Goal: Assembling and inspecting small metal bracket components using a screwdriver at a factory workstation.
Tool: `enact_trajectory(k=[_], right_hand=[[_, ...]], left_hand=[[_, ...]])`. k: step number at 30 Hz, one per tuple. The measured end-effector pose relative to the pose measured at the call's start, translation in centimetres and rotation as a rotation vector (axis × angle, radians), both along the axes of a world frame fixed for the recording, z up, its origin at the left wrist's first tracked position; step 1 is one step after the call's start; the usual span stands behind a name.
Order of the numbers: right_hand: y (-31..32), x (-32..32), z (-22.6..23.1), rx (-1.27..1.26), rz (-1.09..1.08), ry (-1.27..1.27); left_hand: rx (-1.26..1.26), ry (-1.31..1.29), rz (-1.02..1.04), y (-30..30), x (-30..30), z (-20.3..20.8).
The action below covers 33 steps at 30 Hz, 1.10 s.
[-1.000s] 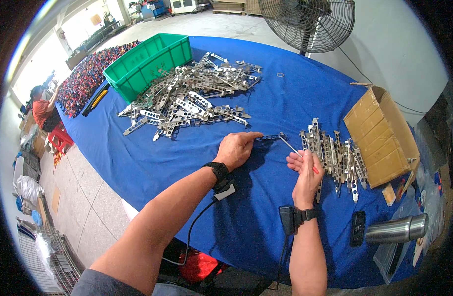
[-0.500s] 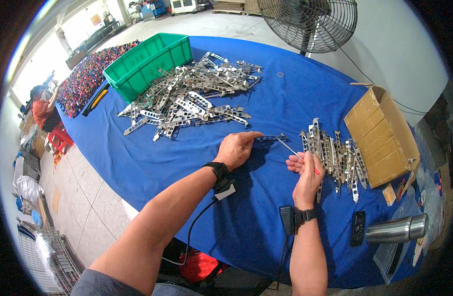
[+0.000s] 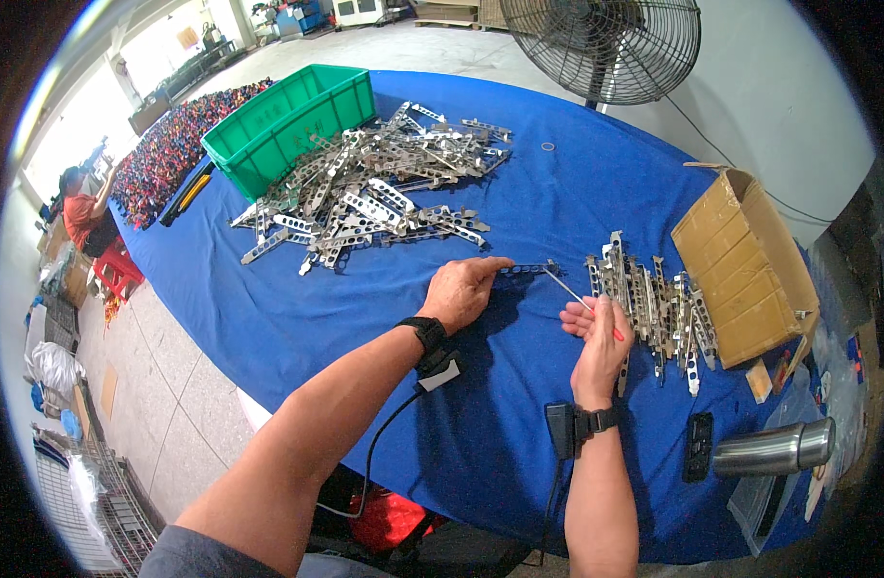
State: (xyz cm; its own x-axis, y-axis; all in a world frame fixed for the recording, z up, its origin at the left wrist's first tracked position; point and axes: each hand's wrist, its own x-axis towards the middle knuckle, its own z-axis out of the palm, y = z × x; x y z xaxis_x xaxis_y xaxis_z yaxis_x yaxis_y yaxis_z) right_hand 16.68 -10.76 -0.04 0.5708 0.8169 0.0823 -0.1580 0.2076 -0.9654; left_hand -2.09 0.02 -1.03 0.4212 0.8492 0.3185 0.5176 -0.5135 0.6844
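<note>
Here's the left hand (image 3: 461, 294), thumb and forefinger pinched together on the near end of a perforated metal strip (image 3: 526, 269) — a firm-looking grip, no gap showing. Over at four o'clock from that strip, the right hand (image 3: 601, 342) has its thumb and fingers closed around a slim red-ended metal rod (image 3: 570, 291), palm turned up, the other fingers loosely curled. The rod's tip is right at the strip's far end; whether it actually touches, I can't tell from here.

And out we go! Just past the right hand, between three and four o'clock, a row of perforated strips (image 3: 654, 308) lies roughly side by side, with a tipped cardboard box (image 3: 745, 260) behind it at three. Swing round to ten: a big tangled heap of strips (image 3: 365, 207), crowding up against a green plastic crate (image 3: 292, 149). A small ring (image 3: 548, 146) sits at twelve, the wire-caged fan (image 3: 601, 48) well beyond it. Down at four, a steel flask (image 3: 774, 447) lies on its side — all this on blue cloth (image 3: 307, 328). Far off at nine, a person in an orange-red top (image 3: 80, 217) by a red stool (image 3: 121, 270).
</note>
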Motion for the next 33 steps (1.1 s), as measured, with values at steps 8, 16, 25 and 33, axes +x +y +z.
enact_trajectory(k=[8, 16, 25, 33], right_hand=[[0.03, -0.18, 0.23, -0.003, 0.019, -0.011], [0.01, -0.4, 0.43, 0.014, 0.03, -0.012], [0.05, -0.27, 0.31, 0.014, 0.012, 0.0], [-0.37, 0.42, -0.27, 0.04, 0.021, -0.003]], left_hand=[[0.011, -0.007, -0.007, 0.01, -0.01, -0.03], [0.038, 0.007, 0.01, 0.28, -0.08, -0.6], [0.024, 0.032, 0.01, 0.18, 0.06, -0.43], [0.077, 0.037, -0.011, 0.25, 0.06, -0.64]])
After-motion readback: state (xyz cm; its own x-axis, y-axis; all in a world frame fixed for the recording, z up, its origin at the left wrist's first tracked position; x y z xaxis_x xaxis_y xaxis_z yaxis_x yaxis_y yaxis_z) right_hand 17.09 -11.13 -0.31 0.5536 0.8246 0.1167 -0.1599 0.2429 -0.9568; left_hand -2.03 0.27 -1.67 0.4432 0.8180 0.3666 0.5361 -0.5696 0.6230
